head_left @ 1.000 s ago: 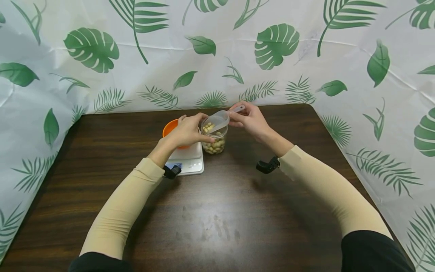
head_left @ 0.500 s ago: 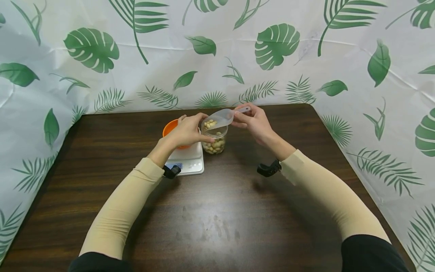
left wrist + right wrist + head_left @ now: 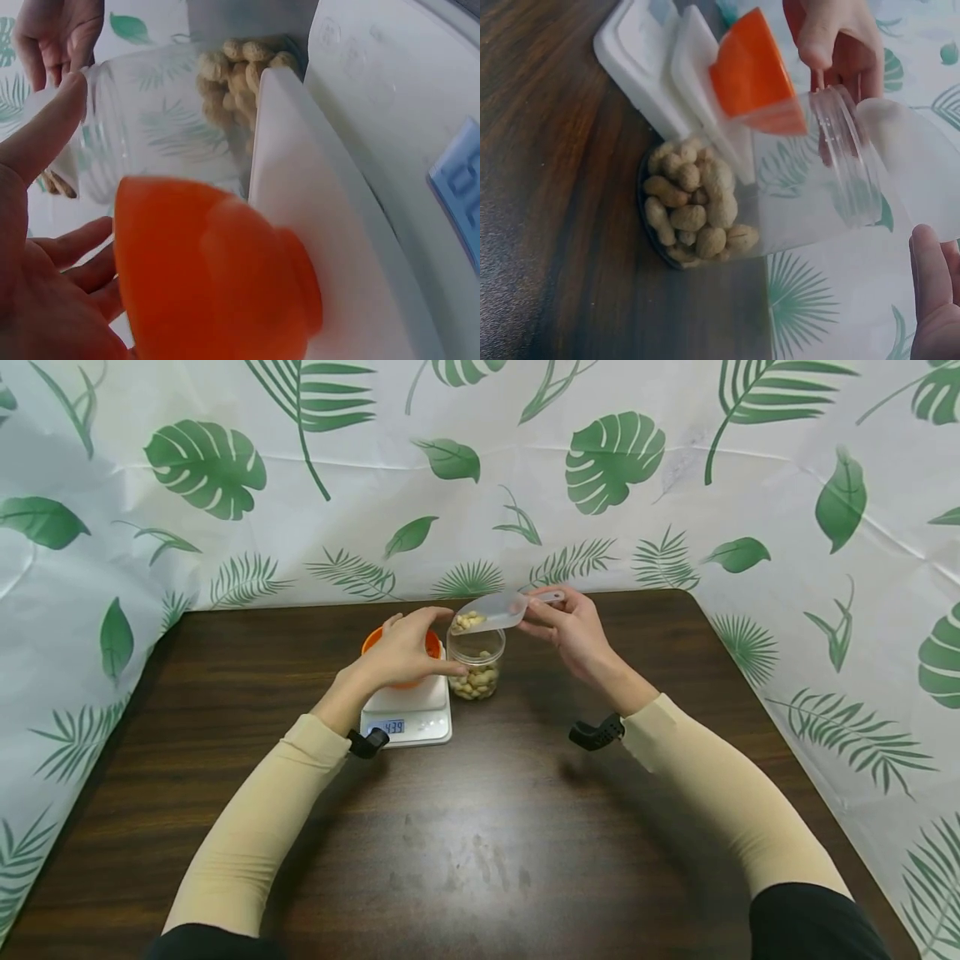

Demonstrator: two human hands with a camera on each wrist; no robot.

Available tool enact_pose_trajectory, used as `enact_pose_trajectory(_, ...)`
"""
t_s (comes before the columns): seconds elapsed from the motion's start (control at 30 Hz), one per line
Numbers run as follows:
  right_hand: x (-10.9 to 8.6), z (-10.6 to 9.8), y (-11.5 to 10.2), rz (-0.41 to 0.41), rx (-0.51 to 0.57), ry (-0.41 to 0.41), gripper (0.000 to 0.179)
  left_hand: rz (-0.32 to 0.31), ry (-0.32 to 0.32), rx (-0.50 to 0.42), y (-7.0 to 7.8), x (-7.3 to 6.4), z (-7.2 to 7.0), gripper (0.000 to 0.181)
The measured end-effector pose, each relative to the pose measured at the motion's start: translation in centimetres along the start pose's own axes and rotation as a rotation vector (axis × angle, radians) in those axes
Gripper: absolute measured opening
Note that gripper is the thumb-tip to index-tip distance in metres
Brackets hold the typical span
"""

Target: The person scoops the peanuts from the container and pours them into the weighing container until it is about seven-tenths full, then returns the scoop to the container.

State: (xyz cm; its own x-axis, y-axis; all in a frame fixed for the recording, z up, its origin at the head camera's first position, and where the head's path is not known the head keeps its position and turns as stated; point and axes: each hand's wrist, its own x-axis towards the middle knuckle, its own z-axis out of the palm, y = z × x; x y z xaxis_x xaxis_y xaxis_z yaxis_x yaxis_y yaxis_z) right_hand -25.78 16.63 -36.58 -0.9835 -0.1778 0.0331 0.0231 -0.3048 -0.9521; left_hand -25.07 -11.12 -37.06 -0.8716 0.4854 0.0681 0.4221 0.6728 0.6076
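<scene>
My right hand (image 3: 572,631) pinches the handle of a translucent plastic scoop (image 3: 501,609), which holds several peanuts (image 3: 470,621) just over the mouth of a clear jar (image 3: 491,646). More unshelled peanuts (image 3: 694,202) fill the jar's bottom. My left hand (image 3: 397,652) has its thumb and fingers spread wide beside the jar's rim, gripping nothing. Partly beneath that hand is an orange bowl (image 3: 210,270), set on a white kitchen scale (image 3: 427,727) with a lit display. The jar stands upright right next to the scale.
Dark wooden table (image 3: 480,827) under everything, its back edge close behind the jar. A leaf-printed white sheet (image 3: 517,460) hangs behind and along the sides.
The scoop has risen and drawn right, from inside the jar's mouth to above it, with peanuts in it. My left hand has loosened from the jar and shifted slightly left.
</scene>
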Motion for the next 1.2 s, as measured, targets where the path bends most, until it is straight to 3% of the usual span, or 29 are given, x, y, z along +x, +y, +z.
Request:
enact_pose_trajectory(0.37,0.7,1.4,-0.4,-0.022,-0.006,-0.046,0.011,-0.018,0.049,-0.012,-1.5,-2.2,-1.5,0.092)
enact_pose_trajectory(0.6,1.5,2.8,-0.2,-0.022,-0.075,-0.031,0.01,-0.045,0.052,0.014,-2.5,-3.5,-2.4,0.097)
enact_pose_trajectory(0.97,2.1,4.6,0.2,-0.074,-0.21,-0.051,0.013,-0.148,-0.058,0.033,-4.7,-4.8,-3.2,0.112)
enact_pose_trajectory(1.2,2.4,5.0,0.6,-0.075,-0.24,-0.056,0.015,-0.165,-0.092,0.032,-5.3,-4.9,-3.0,0.114)
